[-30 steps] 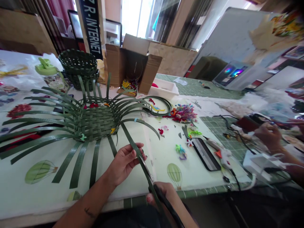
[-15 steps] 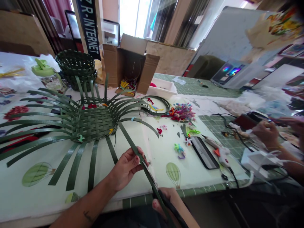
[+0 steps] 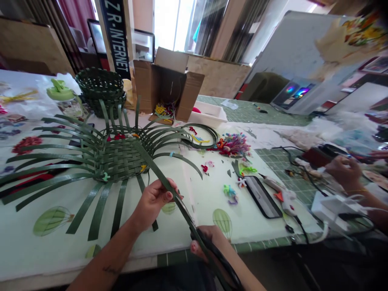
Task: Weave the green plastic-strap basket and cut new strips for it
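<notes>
A long flat dark green weaving strip slants across the front of me. My left hand pinches it between thumb and fingers at mid-length. My right hand is closed around the black handles of a pair of scissors, whose blades lie along the strip just below my left fingers. How far the blades are apart I cannot make out. The far end of the strip overlaps a half-woven green basket, whose loose strips fan out on the table to the left.
Behind stand a finished dark basket and an open cardboard box. To the right lie a strip coil, pipe-cleaner pieces, a phone, a glue gun and a power strip. A co-worker's hand is at far right.
The strip's upper end has moved left and up, over the basket. Both hands have shifted slightly left and up, still holding the strip and the scissors.
</notes>
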Tool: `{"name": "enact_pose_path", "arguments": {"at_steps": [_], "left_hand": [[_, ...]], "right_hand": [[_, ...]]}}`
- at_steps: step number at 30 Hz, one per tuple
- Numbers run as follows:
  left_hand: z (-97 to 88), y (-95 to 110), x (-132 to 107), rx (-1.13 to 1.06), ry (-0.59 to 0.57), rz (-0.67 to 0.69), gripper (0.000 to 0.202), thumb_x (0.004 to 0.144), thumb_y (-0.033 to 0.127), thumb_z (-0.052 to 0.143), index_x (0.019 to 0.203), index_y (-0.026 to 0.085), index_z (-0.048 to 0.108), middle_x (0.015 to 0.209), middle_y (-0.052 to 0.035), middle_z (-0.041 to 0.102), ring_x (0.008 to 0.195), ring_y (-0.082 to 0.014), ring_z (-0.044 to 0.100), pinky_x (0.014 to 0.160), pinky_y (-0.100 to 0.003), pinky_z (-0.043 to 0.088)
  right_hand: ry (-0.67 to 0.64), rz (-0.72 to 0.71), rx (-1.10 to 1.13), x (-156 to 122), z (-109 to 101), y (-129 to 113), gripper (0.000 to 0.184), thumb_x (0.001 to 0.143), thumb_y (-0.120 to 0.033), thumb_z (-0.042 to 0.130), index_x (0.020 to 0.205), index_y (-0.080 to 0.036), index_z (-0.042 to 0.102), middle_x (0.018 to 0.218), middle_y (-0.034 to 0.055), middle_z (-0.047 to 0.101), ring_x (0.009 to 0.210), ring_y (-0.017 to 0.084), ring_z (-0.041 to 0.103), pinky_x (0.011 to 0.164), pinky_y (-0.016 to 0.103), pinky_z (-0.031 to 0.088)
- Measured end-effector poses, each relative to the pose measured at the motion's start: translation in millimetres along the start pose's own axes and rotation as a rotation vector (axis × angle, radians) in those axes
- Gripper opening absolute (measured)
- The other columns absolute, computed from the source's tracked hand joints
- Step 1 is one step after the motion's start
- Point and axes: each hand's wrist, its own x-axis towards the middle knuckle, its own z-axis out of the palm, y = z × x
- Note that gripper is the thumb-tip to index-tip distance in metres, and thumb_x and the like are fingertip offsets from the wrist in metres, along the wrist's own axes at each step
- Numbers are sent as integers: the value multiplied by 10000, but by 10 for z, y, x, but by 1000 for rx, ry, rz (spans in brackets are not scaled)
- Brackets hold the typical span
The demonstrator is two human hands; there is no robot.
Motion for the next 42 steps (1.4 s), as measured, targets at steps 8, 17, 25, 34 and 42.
{"name": "enact_pose_path", "arguments": {"at_steps": [8,17,25,34,42], "left_hand": [[21,34,2,-112,9,-57,193,741,267,714,892,179,632,817,-13,617,752,-117,628,727,-237,517],[90,-46,-27,-177,-17,-134,236,717,286,735,881,159,622,805,-18,625,748,-156,654,729,-272,517],[109,-26,-37,-216,-13,-133,225,721,287,732,876,160,627,795,-13,622,739,-134,646,739,-261,516],[-21,-52,-27,-69,-52,-114,200,745,263,711,918,177,657,845,-30,633,761,-118,623,735,-240,507],[72,-31,-22,-184,-80,-103,227,732,251,722,937,169,669,836,-42,652,801,-168,650,748,-281,516]], "right_hand": [[-28,-23,-3,27,-4,-40,606,648,-749,547,595,-183,337,549,-51,258,514,63,219,444,234,127],[24,-81,-68,96,37,-90,582,692,-738,507,605,-181,362,552,-45,283,529,76,247,458,232,157],[103,-27,-61,103,93,-151,559,689,-698,528,552,-193,332,497,-53,265,484,68,230,441,243,144],[115,74,-12,14,86,-277,534,649,-619,614,540,-188,320,525,-58,222,515,69,187,469,261,121],[93,82,-39,-17,83,-233,542,648,-643,600,547,-186,327,523,-57,234,515,71,203,465,250,134]]}}
